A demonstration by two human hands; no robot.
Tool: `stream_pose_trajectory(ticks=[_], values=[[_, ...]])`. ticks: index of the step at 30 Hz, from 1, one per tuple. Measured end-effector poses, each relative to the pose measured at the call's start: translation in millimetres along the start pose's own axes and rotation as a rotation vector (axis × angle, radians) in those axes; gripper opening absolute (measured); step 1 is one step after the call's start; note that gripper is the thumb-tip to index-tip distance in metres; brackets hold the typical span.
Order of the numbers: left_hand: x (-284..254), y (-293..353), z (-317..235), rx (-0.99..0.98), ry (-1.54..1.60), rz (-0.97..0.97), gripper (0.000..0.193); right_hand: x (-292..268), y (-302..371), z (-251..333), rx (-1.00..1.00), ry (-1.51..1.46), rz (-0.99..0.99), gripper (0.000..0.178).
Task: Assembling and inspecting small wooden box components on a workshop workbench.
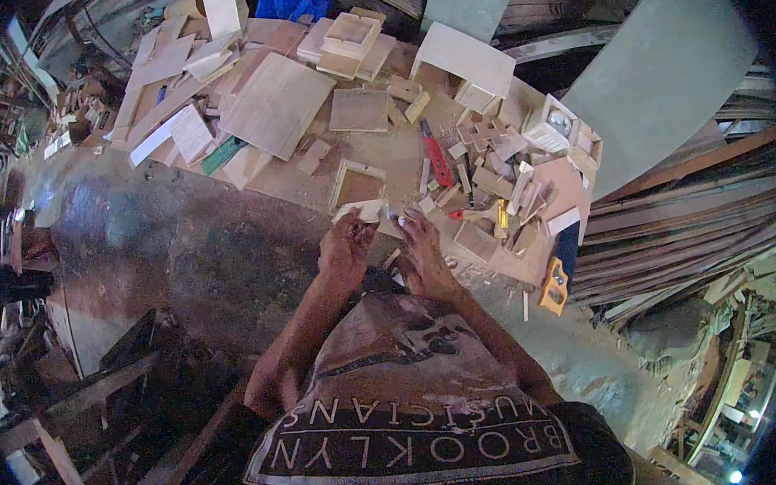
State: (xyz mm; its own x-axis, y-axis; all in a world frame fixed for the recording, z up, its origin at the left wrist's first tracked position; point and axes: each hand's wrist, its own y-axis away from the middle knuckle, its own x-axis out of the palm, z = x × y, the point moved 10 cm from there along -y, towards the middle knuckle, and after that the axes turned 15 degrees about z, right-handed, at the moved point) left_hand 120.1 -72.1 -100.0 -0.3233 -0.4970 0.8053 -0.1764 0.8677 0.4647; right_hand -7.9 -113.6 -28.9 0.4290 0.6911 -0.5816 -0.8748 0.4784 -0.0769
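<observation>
At the near edge of the workbench (288, 188), my left hand (346, 248) is closed on a small pale wood strip (364, 210). Just beyond the strip lies a shallow square wooden frame (354, 172) with a brown inside. My right hand (423, 251) is a little to the right, its fingers bent together near the strip's right end. Something small and whitish shows at those fingertips, too small to name. A long red-handled tool (437, 160) lies past my right hand, beside loose wood offcuts (493, 182).
A handsaw's yellow handle (554, 287) projects over the right front edge. Flat boards (277, 105) cover the left of the bench, and stacked wooden boxes (351, 37) stand at the back. Large grey panels (657, 75) and stacked timber (679, 229) lie to the right.
</observation>
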Motion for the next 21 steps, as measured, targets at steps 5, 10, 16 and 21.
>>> stream_pose_trajectory(ticks=[5, 10, 16, 21], values=[[13, 0, 14, 0.036, 0.043, 0.066, 0.010, 1, 14, -5, 0.000, 0.088, 0.086, 0.083], [10, 5, 22, 0.041, 0.032, 0.051, 0.011, -8, 19, 8, -0.028, -0.429, 0.135, 0.070], [12, 15, 37, 0.053, -0.012, 0.081, 0.011, -39, 18, 27, -0.094, -0.682, 0.019, 0.072], [17, 21, 36, 0.089, -0.224, -0.002, 0.010, -29, 28, 7, -0.019, -0.883, -0.021, 0.076]])
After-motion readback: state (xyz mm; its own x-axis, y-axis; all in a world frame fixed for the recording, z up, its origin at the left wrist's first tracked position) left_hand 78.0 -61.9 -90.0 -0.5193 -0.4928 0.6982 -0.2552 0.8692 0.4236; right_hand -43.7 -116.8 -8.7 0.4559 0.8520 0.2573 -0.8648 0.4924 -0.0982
